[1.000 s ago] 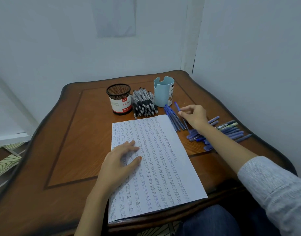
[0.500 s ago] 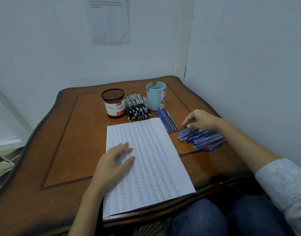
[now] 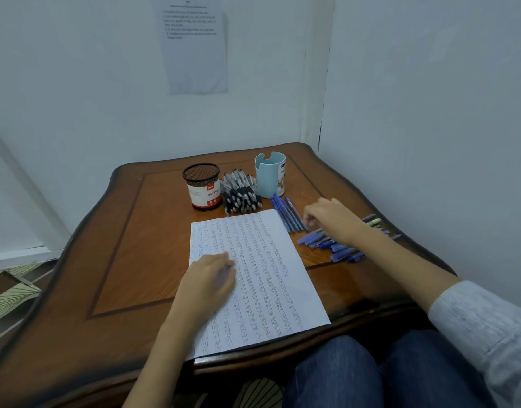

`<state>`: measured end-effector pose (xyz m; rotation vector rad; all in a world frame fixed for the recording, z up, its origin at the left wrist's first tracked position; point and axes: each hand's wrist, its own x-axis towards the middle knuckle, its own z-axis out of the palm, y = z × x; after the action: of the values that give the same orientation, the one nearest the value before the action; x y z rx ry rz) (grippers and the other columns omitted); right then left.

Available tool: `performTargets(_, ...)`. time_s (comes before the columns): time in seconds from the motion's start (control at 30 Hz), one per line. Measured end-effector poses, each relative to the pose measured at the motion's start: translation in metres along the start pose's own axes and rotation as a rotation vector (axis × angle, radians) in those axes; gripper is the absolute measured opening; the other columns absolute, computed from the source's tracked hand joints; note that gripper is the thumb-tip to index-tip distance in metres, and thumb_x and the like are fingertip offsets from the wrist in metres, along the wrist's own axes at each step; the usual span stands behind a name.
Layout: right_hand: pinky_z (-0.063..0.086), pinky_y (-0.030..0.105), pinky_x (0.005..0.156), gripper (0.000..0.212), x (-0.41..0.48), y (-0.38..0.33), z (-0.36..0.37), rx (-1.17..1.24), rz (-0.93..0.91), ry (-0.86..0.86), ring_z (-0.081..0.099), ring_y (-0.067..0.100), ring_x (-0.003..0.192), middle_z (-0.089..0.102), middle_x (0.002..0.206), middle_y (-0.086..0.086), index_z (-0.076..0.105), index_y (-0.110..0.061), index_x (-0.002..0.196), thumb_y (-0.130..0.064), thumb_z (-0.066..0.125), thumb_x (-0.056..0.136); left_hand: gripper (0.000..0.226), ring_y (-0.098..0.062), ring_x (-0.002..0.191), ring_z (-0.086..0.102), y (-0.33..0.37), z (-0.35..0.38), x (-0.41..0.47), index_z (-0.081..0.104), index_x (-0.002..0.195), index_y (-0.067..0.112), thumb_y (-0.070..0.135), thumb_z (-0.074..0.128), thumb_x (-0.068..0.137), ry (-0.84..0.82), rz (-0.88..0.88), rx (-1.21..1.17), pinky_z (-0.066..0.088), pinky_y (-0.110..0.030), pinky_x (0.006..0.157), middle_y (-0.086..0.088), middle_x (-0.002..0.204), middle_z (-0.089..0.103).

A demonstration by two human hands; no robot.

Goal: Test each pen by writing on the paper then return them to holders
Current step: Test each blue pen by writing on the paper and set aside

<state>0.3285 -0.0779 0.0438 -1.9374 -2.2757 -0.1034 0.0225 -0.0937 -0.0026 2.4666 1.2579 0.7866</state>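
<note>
Wooden bench [image 3: 129,251], head view. Paper [image 3: 268,278], covered in rows of handwriting, lies at the near centre with its near edge at the bench edge. Left hand [image 3: 207,279] rests palm down on the paper's left part, fingers laid fairly flat and close together; motion blur hides detail. Right hand [image 3: 334,220] reaches out to the right of the paper, fingers curled downward over a loose pile of blue pens [image 3: 337,248]; cannot tell whether it pinches a pen. A neat row of blue pens [image 3: 287,214] lies between that hand and the paper's far right corner. Far centre: black mesh holder [image 3: 201,187] at left, light blue holder [image 3: 269,175] at right, both upright, with a heap of black pens [image 3: 241,197] between them. A printed sheet [image 3: 194,45] is on the far wall.
</note>
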Motion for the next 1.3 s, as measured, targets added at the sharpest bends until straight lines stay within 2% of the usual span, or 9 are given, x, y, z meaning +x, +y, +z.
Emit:
performTargets(0.17, 0.037, 0.03, 0.092, 0.024, -0.005, -0.007, -0.001, -0.036, -0.035, -0.077, 0.052, 0.017, 0.107, 0.064, 0.116, -0.001, 0.065, -0.021, 0.117, -0.013, 0.055, 0.096, 0.021, -0.017, 0.106, 0.061, 0.009, -0.005, -0.004, 0.067, 0.109, 0.009, 0.021, 0.057, 0.095, 0.006, 0.036, 0.102, 0.047, -0.027, 0.082, 0.0, 0.111, 0.069)
performTargets(0.4, 0.039, 0.032, 0.09, 0.029, -0.01, -0.003, -0.004, -0.016, 0.051, -0.171, 0.052, 0.022, 0.111, 0.061, 0.122, 0.006, 0.065, -0.015, 0.123, -0.011, 0.052, 0.097, 0.026, -0.014, 0.105, 0.056, 0.018, -0.011, 0.005, 0.061, 0.115, 0.013, 0.026, 0.046, 0.099, -0.109, -0.043, 0.141, 0.047, -0.028, 0.085, 0.003, 0.116, 0.064)
performTargets(0.7, 0.035, 0.03, 0.09, 0.017, -0.015, -0.011, -0.009, -0.074, -0.009, -0.049, 0.043, 0.019, 0.111, 0.056, 0.123, 0.004, 0.054, -0.019, 0.113, -0.022, 0.054, 0.096, 0.027, -0.013, 0.124, 0.047, 0.039, -0.003, 0.003, 0.06, 0.121, 0.018, 0.025, 0.053, 0.096, -0.092, -0.005, 0.075, 0.033, -0.028, 0.103, 0.006, 0.13, 0.058)
performTargets(0.8, 0.032, 0.024, 0.083, 0.035, -0.018, -0.028, -0.014, -0.108, -0.141, 0.128, 0.051, 0.021, 0.105, 0.061, 0.119, 0.007, 0.057, -0.014, 0.117, -0.025, 0.07, 0.086, 0.031, -0.008, 0.123, 0.047, 0.048, -0.002, 0.006, 0.059, 0.125, 0.021, 0.032, 0.055, 0.096, -0.018, -0.043, -0.043, 0.033, -0.024, 0.103, 0.009, 0.13, 0.057)
performTargets(0.87, 0.037, 0.026, 0.075, 0.039, -0.021, -0.046, -0.018, -0.06, -0.244, 0.267, 0.057, 0.027, 0.092, 0.063, 0.107, 0.014, 0.062, -0.008, 0.112, -0.009, 0.078, 0.076, 0.034, -0.006, 0.116, 0.052, 0.058, -0.003, 0.01, 0.058, 0.125, 0.022, 0.037, 0.056, 0.095, 0.071, -0.103, -0.206, 0.039, -0.019, 0.096, 0.01, 0.125, 0.059)
performTargets(0.97, 0.051, 0.029, 0.07, 0.03, -0.028, -0.073, -0.022, 0.117, -0.282, 0.298, 0.057, 0.021, 0.083, 0.055, 0.108, 0.013, 0.058, -0.008, 0.117, -0.006, 0.065, 0.088, 0.03, -0.003, 0.101, 0.059, 0.071, -0.007, 0.015, 0.059, 0.12, 0.021, 0.034, 0.059, 0.092, 0.175, -0.197, -0.517, 0.045, -0.008, 0.079, 0.01, 0.113, 0.063)
performTargets(1.03, 0.055, 0.033, 0.066, 0.021, -0.034, -0.08, -0.019, 0.185, -0.273, 0.328, 0.055, 0.016, 0.078, 0.055, 0.108, 0.007, 0.056, -0.011, 0.116, -0.016, 0.055, 0.096, 0.021, -0.006, 0.095, 0.064, 0.074, -0.008, 0.015, 0.061, 0.113, 0.022, 0.028, 0.061, 0.092, 0.227, -0.228, -0.638, 0.049, -0.012, 0.08, 0.007, 0.101, 0.068)
performTargets(1.13, 0.052, 0.038, 0.055, 0.019, -0.045, -0.086, -0.015, 0.232, -0.273, 0.366, 0.058, 0.017, 0.065, 0.063, 0.092, -0.001, 0.058, -0.013, 0.11, -0.026, 0.049, 0.098, 0.019, -0.011, 0.089, 0.069, 0.073, -0.01, 0.013, 0.066, 0.108, 0.016, 0.023, 0.063, 0.091, 0.261, -0.293, -0.849, 0.055, -0.023, 0.08, -0.001, 0.092, 0.073)
performTargets(1.3, 0.047, 0.038, 0.054, 0.021, -0.061, -0.091, -0.011, 0.282, -0.241, 0.312, 0.055, 0.018, 0.062, 0.063, 0.081, -0.002, 0.058, -0.016, 0.105, -0.034, 0.051, 0.098, 0.012, -0.015, 0.079, 0.07, 0.072, -0.013, 0.011, 0.069, 0.099, 0.01, 0.011, 0.067, 0.087, 0.155, -0.32, -0.969, 0.054, -0.019, 0.07, -0.005, 0.084, 0.074)
